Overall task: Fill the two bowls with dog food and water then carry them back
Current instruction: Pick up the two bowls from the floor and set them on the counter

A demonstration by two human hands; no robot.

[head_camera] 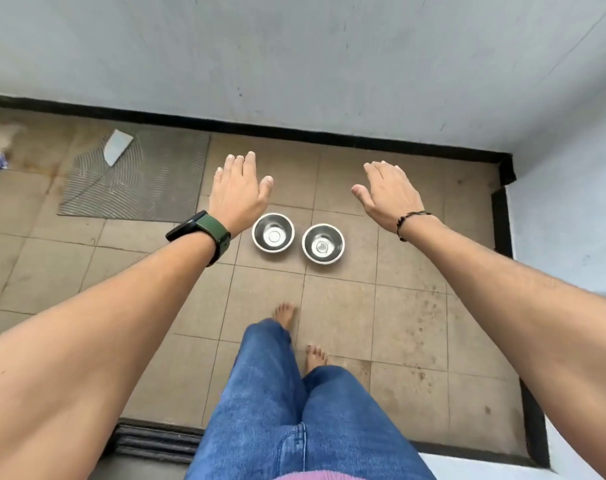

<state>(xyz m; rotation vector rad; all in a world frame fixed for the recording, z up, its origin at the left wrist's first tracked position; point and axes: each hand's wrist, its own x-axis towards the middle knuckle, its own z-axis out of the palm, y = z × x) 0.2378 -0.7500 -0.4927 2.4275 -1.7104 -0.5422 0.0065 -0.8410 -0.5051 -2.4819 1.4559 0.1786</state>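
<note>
Your stained beige tile floor (364,306) has two shiny round steel bowls (273,232) (323,243) side by side, plus a grey ribbed mat (156,188) nearby.

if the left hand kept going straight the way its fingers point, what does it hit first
Probably the wall. The left hand hangs open in the air, fingers pointing away from the person, over bare floor tile. Nothing else shows in that line, though depth is unclear.

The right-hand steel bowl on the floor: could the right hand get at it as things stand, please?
Probably yes: the right hand is open and empty, and nothing covers the right bowl.
</note>
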